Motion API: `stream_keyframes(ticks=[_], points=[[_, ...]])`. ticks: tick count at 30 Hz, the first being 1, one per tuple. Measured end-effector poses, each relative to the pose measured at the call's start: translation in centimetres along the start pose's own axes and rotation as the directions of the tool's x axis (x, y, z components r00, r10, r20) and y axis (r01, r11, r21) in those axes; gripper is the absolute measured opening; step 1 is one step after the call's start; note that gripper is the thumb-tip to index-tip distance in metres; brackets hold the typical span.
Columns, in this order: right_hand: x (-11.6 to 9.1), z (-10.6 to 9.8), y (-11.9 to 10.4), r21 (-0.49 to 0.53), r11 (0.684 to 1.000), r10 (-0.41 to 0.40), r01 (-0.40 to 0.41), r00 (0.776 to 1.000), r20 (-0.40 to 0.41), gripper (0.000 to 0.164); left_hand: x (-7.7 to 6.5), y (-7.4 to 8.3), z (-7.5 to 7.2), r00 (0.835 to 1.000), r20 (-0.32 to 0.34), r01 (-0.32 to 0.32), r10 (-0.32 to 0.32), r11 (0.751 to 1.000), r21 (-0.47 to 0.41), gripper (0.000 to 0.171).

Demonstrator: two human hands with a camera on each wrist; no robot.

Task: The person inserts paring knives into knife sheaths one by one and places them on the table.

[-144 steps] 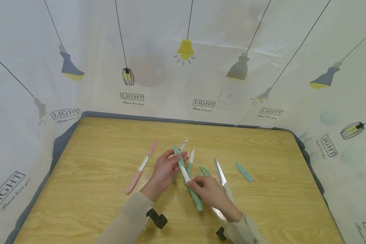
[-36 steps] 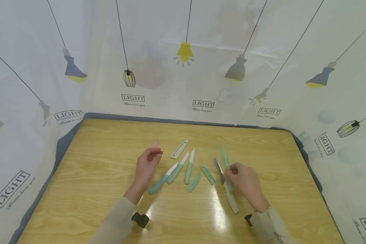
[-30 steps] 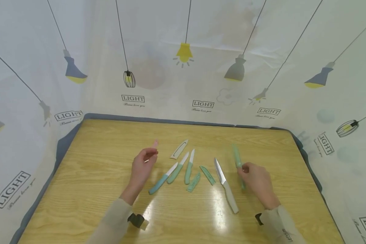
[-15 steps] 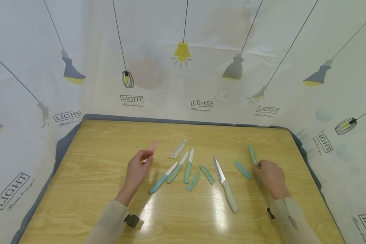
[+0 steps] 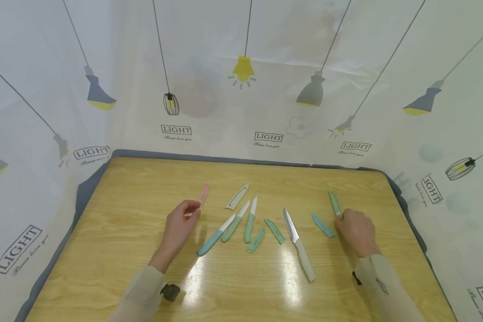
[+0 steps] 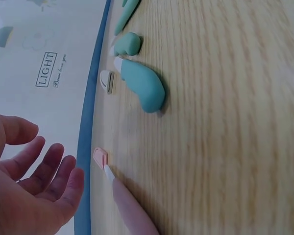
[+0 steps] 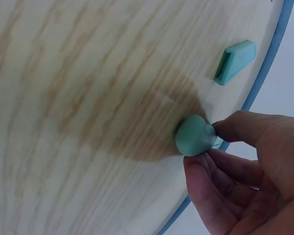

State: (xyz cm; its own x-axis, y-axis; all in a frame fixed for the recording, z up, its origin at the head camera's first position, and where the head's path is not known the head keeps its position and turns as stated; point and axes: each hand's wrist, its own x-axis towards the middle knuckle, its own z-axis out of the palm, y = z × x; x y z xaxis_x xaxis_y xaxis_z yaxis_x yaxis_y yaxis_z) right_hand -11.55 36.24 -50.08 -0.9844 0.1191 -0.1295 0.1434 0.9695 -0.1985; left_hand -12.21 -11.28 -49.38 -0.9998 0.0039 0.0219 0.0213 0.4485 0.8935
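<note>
Pinching the sheathed green knife (image 5: pixel 334 203), the right hand (image 5: pixel 357 228) has carried it from beside the white knife (image 5: pixel 305 260) to the worktop's (image 5: pixel 145 188) right, past the blue sheath (image 5: pixel 323 225), separating it from the unsheathed knives (image 5: pixel 248 230), while the relaxed left hand (image 5: pixel 180 223) holds nothing near the pink sheath (image 5: pixel 204 194).

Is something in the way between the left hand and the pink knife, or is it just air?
Just air, as far as I can see. The left wrist view shows nothing between the left hand and the pink knife. The pink cover lies at the knife's far end, so it probably won't block the grab.
</note>
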Motion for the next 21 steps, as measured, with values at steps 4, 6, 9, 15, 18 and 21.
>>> stream_keyframes(ticks=[4, 6, 9, 15, 18, 21], points=[[0.0, 0.1, 0.2, 0.008, 1.000, 0.006, -0.006, 1.000, 0.001, 0.038, 0.1, -0.1, 0.1, 1.000, 0.013, -0.007, 0.007, 1.000, 0.021, 0.026], [-0.1, 0.1, 0.4, 0.020, 1.000, 0.008, -0.008, 1.000, -0.003, 0.038, 0.1, -0.2, 0.2, 1.000, 0.019, -0.021, 0.020, 0.999, 0.045, 0.025], [-0.3, 0.1, 0.6, 0.043, 0.999, 0.022, -0.022, 1.000, -0.009, 0.039, 0.0, -0.2, 0.4, 0.998, 0.040, -0.046, 0.043, 0.995, 0.092, 0.024], [-1.1, -0.3, 0.6, 0.068, 0.997, 0.034, -0.031, 0.998, -0.048, 0.049, -0.2, 0.0, 0.6, 0.994, 0.104, -0.041, 0.024, 0.985, 0.166, 0.026], [-1.6, -0.8, 0.0, 0.085, 0.996, 0.041, -0.035, 0.997, -0.065, 0.052, -0.2, 0.0, 0.7, 0.991, 0.133, -0.036, 0.008, 0.978, 0.205, 0.026], [-2.1, -1.2, -0.7, 0.103, 0.994, 0.047, -0.040, 0.996, -0.073, 0.052, -0.1, 0.0, 0.9, 0.987, 0.163, -0.039, 0.001, 0.973, 0.229, 0.027]])
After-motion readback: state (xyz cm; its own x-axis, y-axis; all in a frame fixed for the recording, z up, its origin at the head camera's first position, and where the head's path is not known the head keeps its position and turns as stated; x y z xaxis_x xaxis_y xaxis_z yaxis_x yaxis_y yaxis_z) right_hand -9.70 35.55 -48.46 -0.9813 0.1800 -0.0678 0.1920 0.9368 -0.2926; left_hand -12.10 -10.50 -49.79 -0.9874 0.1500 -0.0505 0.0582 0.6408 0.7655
